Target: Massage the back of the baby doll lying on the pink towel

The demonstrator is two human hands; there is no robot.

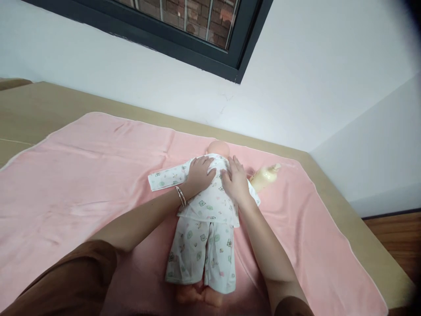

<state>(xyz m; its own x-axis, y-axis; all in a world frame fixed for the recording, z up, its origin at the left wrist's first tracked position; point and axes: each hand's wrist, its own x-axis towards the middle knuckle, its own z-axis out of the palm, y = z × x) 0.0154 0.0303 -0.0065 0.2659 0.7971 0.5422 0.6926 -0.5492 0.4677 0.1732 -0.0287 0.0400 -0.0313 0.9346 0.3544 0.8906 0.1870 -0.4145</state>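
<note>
A baby doll lies on a pink blanket, its head toward the wall and its bare feet toward me. It wears a white printed top and matching trousers. My left hand rests flat on the left side of the doll's chest, fingers stretched out. On the right side of the chest lies my right hand, its fingers also extended and the thumb apart. Both palms press on the cloth and grip nothing. A pale yellow pump bottle lies on its side to the right of the doll.
The blanket covers much of a light wooden surface. Behind it rises a white wall with a dark-framed window. At the right, the surface ends above a brown wooden floor.
</note>
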